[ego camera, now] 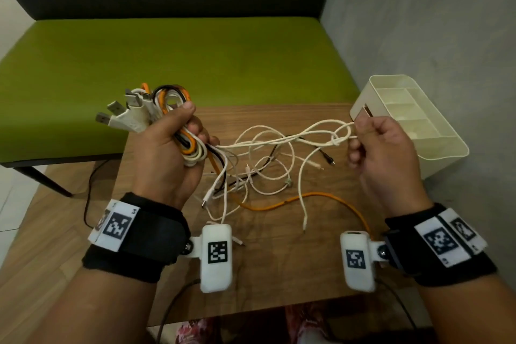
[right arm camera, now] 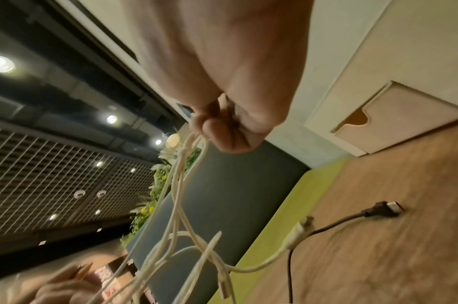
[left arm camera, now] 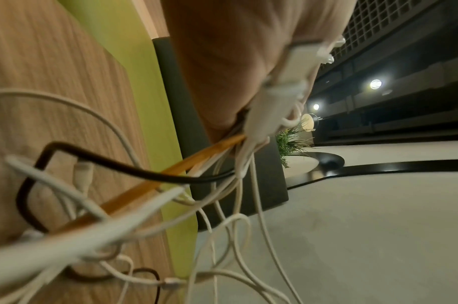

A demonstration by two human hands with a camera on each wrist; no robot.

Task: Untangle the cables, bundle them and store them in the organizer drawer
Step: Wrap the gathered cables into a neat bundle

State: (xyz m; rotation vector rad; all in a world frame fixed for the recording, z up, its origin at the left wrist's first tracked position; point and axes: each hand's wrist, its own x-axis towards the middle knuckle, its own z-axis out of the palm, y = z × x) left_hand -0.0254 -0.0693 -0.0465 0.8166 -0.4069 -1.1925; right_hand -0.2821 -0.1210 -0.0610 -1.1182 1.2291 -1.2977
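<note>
The left hand (ego camera: 167,148) is closed around a bundle of cables (ego camera: 167,109), white, orange and black, held above the table's (ego camera: 279,274) 9 o'clock side; four plugs (ego camera: 122,114) that can be counted fan out of the fist toward 10 o'clock. From that fist one white cable (ego camera: 279,142) runs nearly level across toward 3 o'clock, where the right hand (ego camera: 382,153) pinches it at a loose knot (ego camera: 339,138) between thumb and curled fingers. Below this taut line the loose ends lie tangled on the wood: several white loops, one thin black cable (ego camera: 326,156) with its plug pointing to 4 o'clock, and one orange cable (ego camera: 321,197) arching from 6 o'clock toward the right wrist. One cream organizer (ego camera: 446,145) stands at 2 o'clock, just behind the right hand, its front drawer (right arm camera: 404,119) not pulled out. A green bench (ego camera: 181,58) fills 12 o'clock.
</note>
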